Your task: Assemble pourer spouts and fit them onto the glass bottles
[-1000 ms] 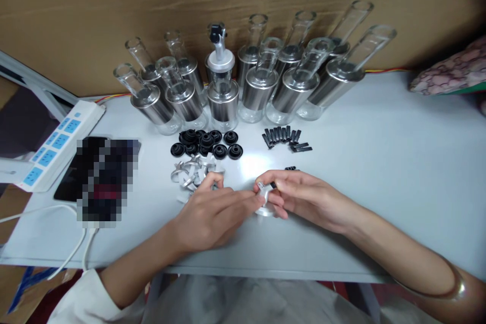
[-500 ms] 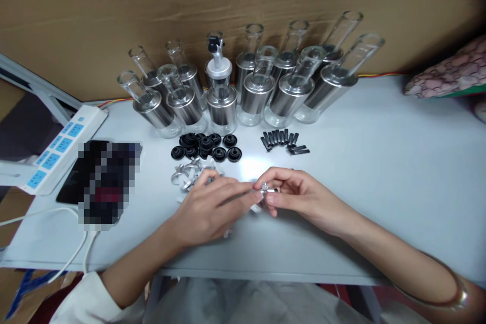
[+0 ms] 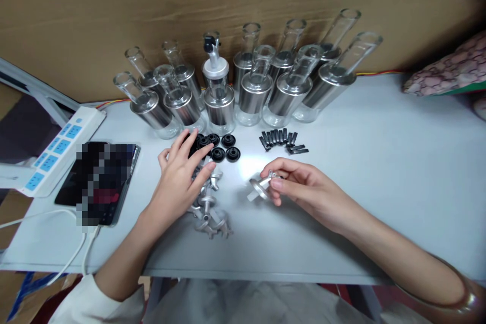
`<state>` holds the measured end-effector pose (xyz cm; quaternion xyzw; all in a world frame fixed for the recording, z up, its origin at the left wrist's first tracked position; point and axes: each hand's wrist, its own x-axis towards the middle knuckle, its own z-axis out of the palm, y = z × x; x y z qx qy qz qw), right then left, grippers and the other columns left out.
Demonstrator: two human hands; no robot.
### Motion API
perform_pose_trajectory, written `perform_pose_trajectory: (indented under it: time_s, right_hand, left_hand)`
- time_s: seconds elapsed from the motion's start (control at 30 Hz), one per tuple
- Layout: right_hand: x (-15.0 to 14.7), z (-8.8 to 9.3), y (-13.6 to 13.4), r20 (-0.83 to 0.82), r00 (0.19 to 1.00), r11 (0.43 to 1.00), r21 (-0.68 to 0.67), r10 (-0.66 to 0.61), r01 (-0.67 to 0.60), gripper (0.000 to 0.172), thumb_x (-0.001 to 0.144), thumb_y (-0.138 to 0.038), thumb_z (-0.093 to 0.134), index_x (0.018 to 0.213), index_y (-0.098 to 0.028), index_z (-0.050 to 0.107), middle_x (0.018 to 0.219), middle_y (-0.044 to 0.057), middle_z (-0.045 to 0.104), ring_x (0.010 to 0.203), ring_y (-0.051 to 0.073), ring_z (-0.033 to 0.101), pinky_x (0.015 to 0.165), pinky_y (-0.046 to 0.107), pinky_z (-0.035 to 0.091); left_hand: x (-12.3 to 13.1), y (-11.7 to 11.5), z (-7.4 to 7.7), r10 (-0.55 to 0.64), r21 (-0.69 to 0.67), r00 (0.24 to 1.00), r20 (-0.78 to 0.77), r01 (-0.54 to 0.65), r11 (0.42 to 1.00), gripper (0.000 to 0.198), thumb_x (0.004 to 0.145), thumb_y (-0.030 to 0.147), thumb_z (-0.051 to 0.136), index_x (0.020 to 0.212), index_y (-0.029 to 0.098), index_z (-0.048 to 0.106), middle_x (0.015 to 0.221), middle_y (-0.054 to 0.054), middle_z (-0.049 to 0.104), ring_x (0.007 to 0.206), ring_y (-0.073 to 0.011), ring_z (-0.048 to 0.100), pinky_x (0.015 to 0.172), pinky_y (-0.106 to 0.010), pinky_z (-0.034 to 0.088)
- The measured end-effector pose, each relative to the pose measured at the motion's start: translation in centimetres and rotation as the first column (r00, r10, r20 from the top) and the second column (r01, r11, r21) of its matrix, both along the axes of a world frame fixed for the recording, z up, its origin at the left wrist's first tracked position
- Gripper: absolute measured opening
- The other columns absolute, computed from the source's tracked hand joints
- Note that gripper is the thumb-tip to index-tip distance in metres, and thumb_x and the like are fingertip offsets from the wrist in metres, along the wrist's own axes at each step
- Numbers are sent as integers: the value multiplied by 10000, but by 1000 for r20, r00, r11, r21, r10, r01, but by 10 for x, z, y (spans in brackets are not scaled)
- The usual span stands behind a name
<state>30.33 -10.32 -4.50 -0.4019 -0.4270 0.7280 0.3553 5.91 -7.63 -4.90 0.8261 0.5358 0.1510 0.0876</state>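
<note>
My right hand [image 3: 299,187] pinches a silver pourer top [image 3: 259,188] between thumb and fingers, its round collar facing left above the table. With fingers spread, my left hand [image 3: 182,174] reaches over a group of black round stoppers [image 3: 217,154]; whether its fingertips touch them I cannot tell. Several more silver pourer tops [image 3: 207,201] lie in a loose pile beside and partly under that hand. Beyond my right hand, several small black levers [image 3: 280,136] lie in a rough row.
Glass bottles with metal sleeves [image 3: 255,93] stand along the cardboard back wall, one bottle [image 3: 219,104] wearing a silver pourer with a black lever. At left are a power strip [image 3: 56,154] and a phone [image 3: 125,187] with white cables. A patterned cloth item [image 3: 448,68] sits at far right.
My left hand has let go of the pourer top and moved left and away from me to the black stoppers. My right hand keeps hold of the pourer top, now more visible.
</note>
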Motion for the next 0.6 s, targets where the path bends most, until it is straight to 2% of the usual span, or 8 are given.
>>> perform_pose_trajectory:
  time_s: [0.17, 0.3, 0.47, 0.6]
  right_hand:
    - [0, -1, 0, 2, 1000, 1000, -5, -10, 10, 137, 823, -302, 653, 870, -176, 628, 656, -34, 569, 572, 80, 512, 600, 226, 400]
    - [1, -3, -1, 3, 1000, 1000, 7, -18, 17, 128, 831, -303, 649, 875, -185, 631, 673, -35, 573, 580, 70, 513, 602, 212, 399]
    - [3, -2, 0, 52, 997, 995, 88, -58, 53, 139, 854, -329, 619, 902, -198, 617, 624, -41, 567, 580, 85, 518, 611, 224, 404]
    - [5, -2, 0, 54, 992, 988, 118, -111, 104, 162, 847, -347, 624, 907, -197, 613, 651, -26, 589, 585, 102, 542, 616, 248, 424]
  left_hand:
    - [2, -1, 1, 11, -20, 1000, -22, -11, 1000, 354, 959, 355, 380, 1220, 187, 550, 1421, -152, 435, 1354, -321, 325, 1002, -558, 262]
    - [1, 0, -1, -2, 25, 1000, -9, 2, 1000, 300, 938, 310, 444, 1181, 182, 566, 1395, -144, 473, 1331, -304, 375, 998, -522, 300]
    - [0, 1, -3, -95, 153, 993, 68, 84, 985, 261, 897, 226, 521, 1146, 175, 581, 1354, -144, 513, 1254, -290, 476, 963, -471, 404]
    - [2, -1, 0, -175, 326, 968, 180, 109, 939, 199, 867, 134, 554, 1051, 173, 618, 1242, -130, 596, 1138, -246, 565, 928, -415, 465]
